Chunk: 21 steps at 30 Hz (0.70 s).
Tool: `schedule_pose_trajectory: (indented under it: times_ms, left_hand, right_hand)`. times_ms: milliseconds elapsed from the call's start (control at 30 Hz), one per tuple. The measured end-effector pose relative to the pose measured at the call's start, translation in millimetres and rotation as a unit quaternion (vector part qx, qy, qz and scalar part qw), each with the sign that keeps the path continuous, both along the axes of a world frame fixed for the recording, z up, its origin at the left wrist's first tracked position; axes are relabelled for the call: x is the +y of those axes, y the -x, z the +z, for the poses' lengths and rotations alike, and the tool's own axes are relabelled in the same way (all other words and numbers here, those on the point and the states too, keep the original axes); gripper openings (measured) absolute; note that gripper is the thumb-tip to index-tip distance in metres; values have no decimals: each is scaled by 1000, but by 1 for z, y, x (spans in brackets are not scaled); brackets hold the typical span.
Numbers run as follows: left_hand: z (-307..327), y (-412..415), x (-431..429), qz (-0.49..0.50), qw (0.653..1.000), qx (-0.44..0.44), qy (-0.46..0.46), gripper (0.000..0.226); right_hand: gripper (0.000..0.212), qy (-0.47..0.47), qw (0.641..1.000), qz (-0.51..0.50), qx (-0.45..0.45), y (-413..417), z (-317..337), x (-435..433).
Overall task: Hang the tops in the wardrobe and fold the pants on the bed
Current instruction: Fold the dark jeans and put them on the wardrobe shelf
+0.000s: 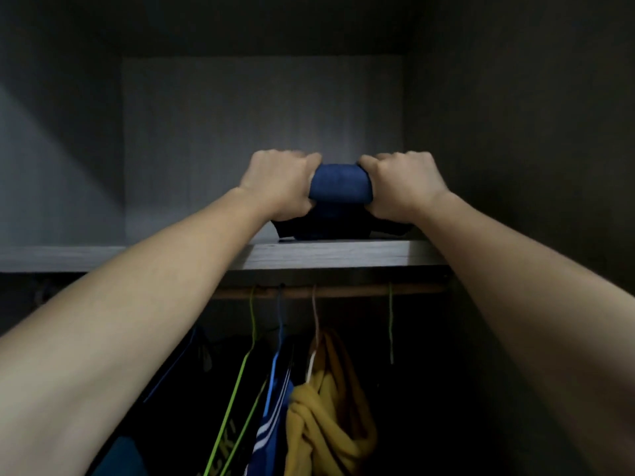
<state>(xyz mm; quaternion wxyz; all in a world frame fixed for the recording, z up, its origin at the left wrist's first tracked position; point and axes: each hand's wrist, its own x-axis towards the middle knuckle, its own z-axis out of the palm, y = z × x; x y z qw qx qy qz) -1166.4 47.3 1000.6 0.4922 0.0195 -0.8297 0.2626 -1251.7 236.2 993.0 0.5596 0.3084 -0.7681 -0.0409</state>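
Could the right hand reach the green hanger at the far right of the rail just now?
Probably not yet: the right hand grips the blue folded garment above the shelf. Once it lets go, likely yes; that green hanger hangs apart from the others.

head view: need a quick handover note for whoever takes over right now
Hands: left hand and right hand each grip an end of the blue bundle, which is on or just above a dark folded pile on the shelf.
Done: a yellow top and a blue top hang from the rod below.
Left: set the bundle down and let go. This view does not show whether more clothes are waiting.
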Motion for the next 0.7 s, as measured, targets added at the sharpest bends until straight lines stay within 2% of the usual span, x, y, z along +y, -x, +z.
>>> schedule_pose_trajectory:
  times_ms: [100,167,233,300,367,433,500,567,600,700]
  left_hand:
    - [-7,-14,-1,-27,994,-99,-35,42]
    - [-6,-27,-4,-54,976,-191,-91,52]
    - [-3,-42,-12,-100,938,-285,-168,70]
    - [0,-54,-23,-150,895,-342,-245,83]
    - [1,-57,-33,-177,880,-337,-284,74]
    - [0,-53,-38,-156,898,-300,-280,66]
    - [-1,-45,-39,-123,903,-293,-288,67]
    - [1,-38,-38,-111,890,-318,-308,69]
    - [3,-34,-36,-107,884,-331,-312,69]
    - [7,-18,-30,-94,877,-360,-306,69]
  right_hand:
    - [50,-28,998,0,-62,-11,-9,10]
    - [53,-43,992,5,-116,-24,-12,18]
    - [53,-38,989,10,-146,-34,-15,23]
    - [52,-21,986,15,-162,-42,-19,25]
    - [53,-8,981,17,-192,-48,-18,23]
    - [60,0,964,23,-265,-53,-11,20]
    - [74,25,918,48,-392,-58,1,22]
    - [81,43,884,52,-463,-61,10,27]
    - [80,43,887,39,-458,-61,11,28]
    - [69,37,935,-7,-354,-55,4,28]
